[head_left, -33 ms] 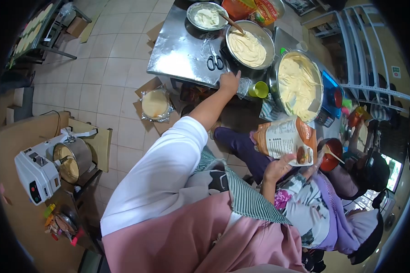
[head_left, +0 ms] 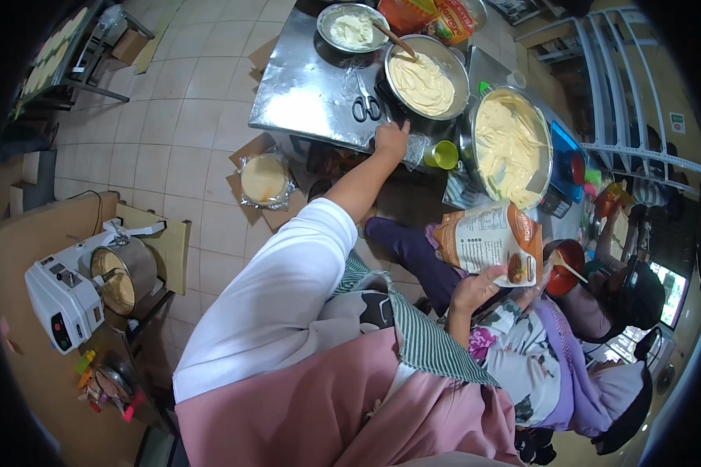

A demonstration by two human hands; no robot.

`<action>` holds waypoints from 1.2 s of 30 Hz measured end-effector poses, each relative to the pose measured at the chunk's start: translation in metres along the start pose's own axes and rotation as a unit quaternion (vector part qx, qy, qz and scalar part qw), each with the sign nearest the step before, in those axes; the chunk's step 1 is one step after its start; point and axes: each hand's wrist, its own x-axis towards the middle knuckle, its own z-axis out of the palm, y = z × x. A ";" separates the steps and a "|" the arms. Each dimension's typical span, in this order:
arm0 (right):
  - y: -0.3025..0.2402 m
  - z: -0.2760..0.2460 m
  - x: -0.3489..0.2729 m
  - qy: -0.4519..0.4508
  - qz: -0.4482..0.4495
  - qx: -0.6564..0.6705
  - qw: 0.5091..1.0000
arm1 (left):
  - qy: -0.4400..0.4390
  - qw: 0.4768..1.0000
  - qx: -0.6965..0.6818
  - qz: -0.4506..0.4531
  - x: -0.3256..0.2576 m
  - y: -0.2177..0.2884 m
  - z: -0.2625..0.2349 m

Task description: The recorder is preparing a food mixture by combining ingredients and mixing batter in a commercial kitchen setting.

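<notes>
My left hand (head_left: 391, 142) rests at the front edge of the steel table (head_left: 300, 97), one finger stretched out and nothing visible in its grip. Just ahead lie black-handled scissors (head_left: 366, 108); a green cup (head_left: 442, 155) and crumpled clear plastic (head_left: 415, 148) are to its right. Beyond it stands a bowl of pale cream batter (head_left: 420, 84) with a wooden spoon (head_left: 395, 39). My right hand (head_left: 475, 290) is closed on the lower edge of an orange and white printed pouch (head_left: 483, 240), thumb across its front. The fingers behind the pouch are hidden.
A large metal basin of yellowish batter (head_left: 510, 144) stands right of the bowl. A smaller bowl of white cream (head_left: 352, 29) is at the back. Close on my right, a co-worker in a floral top (head_left: 518, 362) sits beside a red bowl (head_left: 566, 266). At left is a stand mixer (head_left: 74, 292).
</notes>
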 end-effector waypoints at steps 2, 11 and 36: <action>0.001 0.004 0.014 0.039 -0.009 -0.019 0.999 | -0.017 0.999 0.015 -0.027 0.017 0.002 0.004; -0.024 0.040 0.064 0.034 0.049 -0.075 0.995 | -0.058 0.997 -0.025 -0.043 0.039 -0.008 0.011; -0.014 0.144 0.168 -0.210 0.121 -0.128 0.962 | -0.255 0.625 -0.738 -0.013 -0.011 -0.014 -0.057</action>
